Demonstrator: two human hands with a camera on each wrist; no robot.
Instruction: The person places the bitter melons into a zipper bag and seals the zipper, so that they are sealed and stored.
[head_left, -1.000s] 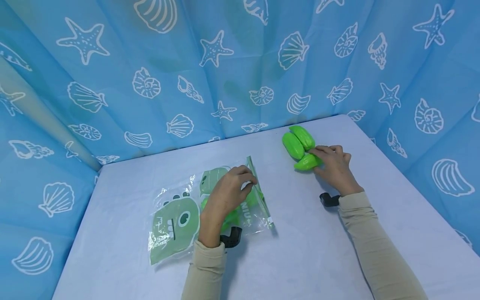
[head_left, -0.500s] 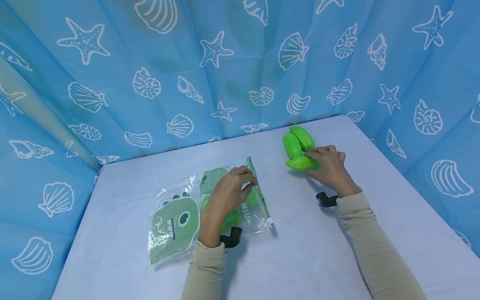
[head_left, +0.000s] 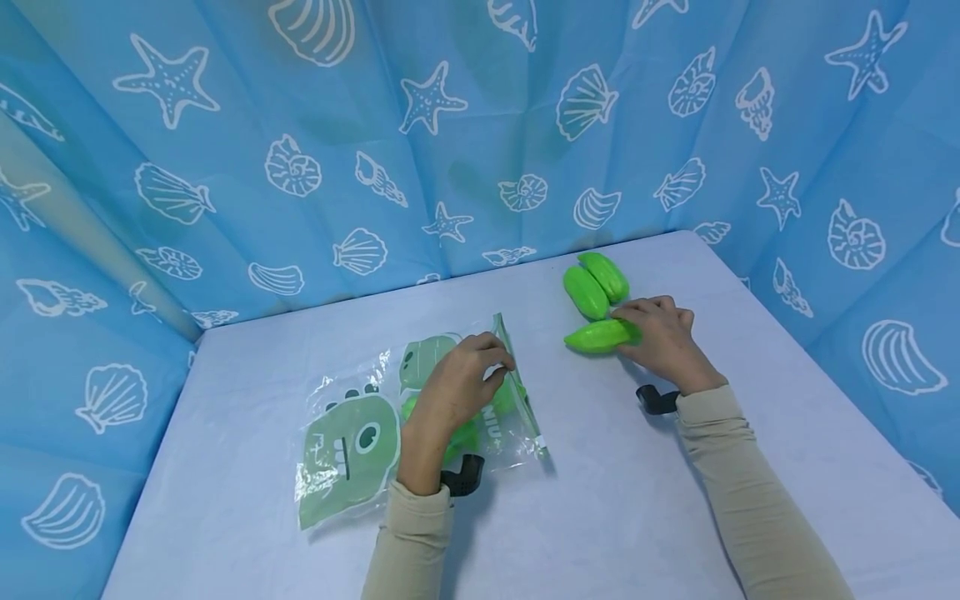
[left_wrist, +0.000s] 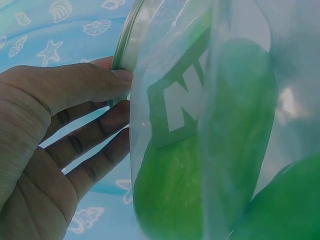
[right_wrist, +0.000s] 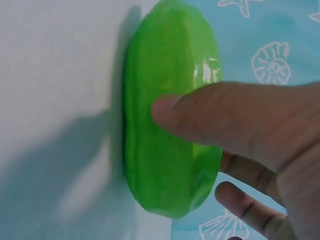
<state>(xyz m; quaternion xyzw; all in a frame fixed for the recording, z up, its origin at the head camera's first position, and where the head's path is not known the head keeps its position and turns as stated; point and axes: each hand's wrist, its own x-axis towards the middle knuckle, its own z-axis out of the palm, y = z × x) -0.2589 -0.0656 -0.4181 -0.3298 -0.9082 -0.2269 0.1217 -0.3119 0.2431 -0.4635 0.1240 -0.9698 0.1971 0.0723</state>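
My left hand (head_left: 467, 377) pinches the zip edge of a clear slider bag (head_left: 348, 446) printed with a green dinosaur. In the left wrist view, thumb and fingertips meet at the green zip strip (left_wrist: 126, 50), and green toy vegetables (left_wrist: 170, 195) show through the plastic. My right hand (head_left: 660, 337) grips one end of a bright green, long, ridged toy vegetable (head_left: 596, 337), cucumber-like in shape. The right wrist view has the thumb across the vegetable's side (right_wrist: 160, 150), with some fingers behind it. Two similar toy vegetables (head_left: 587, 292) lie together just beyond it.
A white-covered table (head_left: 592, 508) carries everything. Blue curtains (head_left: 465, 142) with white shells and starfish stand along its far and side edges. Black wrist mounts (head_left: 463, 475) stick out from both wrists.
The right hand has shifted the green toy vegetable left and slightly nearer, opening a gap to the other two, which shift only slightly. The left hand and the bag stay in place.
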